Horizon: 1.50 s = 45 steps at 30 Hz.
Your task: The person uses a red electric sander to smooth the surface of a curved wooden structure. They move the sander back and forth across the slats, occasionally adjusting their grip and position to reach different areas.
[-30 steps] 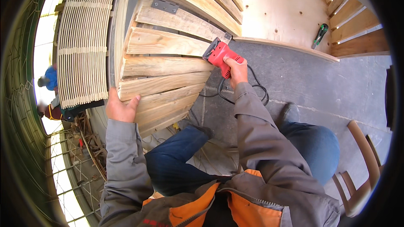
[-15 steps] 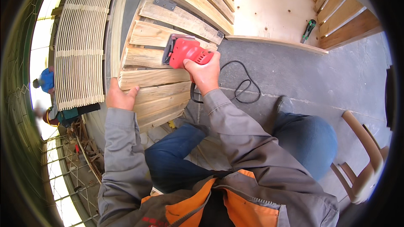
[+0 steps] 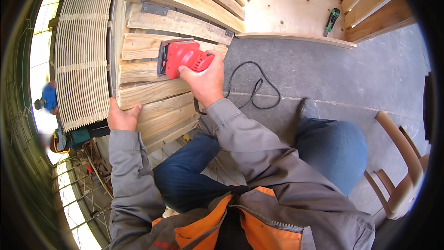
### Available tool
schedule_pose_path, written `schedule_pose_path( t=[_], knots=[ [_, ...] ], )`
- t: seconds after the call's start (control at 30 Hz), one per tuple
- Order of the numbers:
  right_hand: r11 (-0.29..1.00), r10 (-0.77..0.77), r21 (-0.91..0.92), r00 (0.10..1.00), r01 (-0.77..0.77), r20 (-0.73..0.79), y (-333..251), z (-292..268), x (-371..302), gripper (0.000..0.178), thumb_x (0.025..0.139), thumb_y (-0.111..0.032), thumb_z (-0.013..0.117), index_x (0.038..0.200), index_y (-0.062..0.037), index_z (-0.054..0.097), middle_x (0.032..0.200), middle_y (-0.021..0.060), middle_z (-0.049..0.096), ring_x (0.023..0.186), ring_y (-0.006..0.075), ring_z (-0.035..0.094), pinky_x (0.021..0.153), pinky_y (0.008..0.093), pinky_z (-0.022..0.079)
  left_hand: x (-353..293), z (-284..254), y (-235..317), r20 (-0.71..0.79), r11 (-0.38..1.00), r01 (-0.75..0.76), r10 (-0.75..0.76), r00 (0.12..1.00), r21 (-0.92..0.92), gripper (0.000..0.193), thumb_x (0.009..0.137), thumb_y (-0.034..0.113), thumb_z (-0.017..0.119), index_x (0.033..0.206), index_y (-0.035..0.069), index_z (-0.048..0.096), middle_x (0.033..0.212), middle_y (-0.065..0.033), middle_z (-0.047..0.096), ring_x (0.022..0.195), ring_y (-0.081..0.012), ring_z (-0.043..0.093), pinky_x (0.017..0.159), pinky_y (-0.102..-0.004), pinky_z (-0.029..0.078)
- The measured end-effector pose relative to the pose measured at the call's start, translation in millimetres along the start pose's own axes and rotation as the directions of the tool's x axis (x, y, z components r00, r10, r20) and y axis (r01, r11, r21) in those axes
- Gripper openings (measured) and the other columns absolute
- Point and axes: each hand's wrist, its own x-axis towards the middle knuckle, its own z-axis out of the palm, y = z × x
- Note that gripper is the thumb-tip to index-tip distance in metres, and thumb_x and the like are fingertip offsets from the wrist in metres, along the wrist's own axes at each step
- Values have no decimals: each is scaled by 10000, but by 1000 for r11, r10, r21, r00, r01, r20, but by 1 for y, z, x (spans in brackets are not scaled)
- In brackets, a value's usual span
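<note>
Ribbed lath panel (image 3: 85, 55) at far left, near slatted wooden panel (image 3: 155, 93). Left hand (image 3: 123, 117) clamped on the latter's left edge. Red electric sander (image 3: 181, 58) over the slats, pad contact unclear; right hand (image 3: 207, 80) wrapped round it, apart from left. Grey floor (image 3: 300, 71), with looped black cord (image 3: 280, 95), runs from slatted panel's right edge toward tan chair (image 3: 403, 153).

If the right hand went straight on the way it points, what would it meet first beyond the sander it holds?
Past the red sander, the right hand would probably meet the slatted wooden panel, toward its upper-left metal plate; depth is unclear, so it might pass just above.
</note>
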Motion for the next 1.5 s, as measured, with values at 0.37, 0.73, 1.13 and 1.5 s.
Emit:
schedule_pose_path(
  t=[0.37,0.73,1.13,1.5],
  knots=[
    [920,293,280,956,-274,-28,113,-41,72,769,745,-180,926,1323,4,454,1167,151,637,1025,219,650,878,367,568,6,0,-2,-10,993,-56,55,998,-100,504,753,97,886,1160,-4,608,1024,-181,751,943,-299,737,866,-378,568],
    [783,407,468,907,-409,111,169,-70,117,282,868,-143,792,1067,34,699,903,137,740,645,221,701,444,366,541,9,3,-9,-28,972,-129,125,992,-198,469,750,64,867,1138,-4,613,1011,-197,747,928,-324,744,844,-381,570],
    [687,453,580,882,-437,129,164,-16,20,235,868,-45,766,1077,50,713,998,137,756,846,234,742,742,365,599,12,-1,-1,-36,989,-111,108,993,-101,463,758,136,881,1110,11,608,1013,-220,750,949,-384,742,835,-413,577],
    [595,586,599,800,-535,133,170,-56,102,376,903,-233,763,1170,-1,637,1001,138,726,743,263,726,467,398,540,3,-1,3,-24,997,-51,49,998,-66,474,758,103,875,1141,-4,615,1027,-191,750,944,-322,734,858,-389,568]
  ],
)
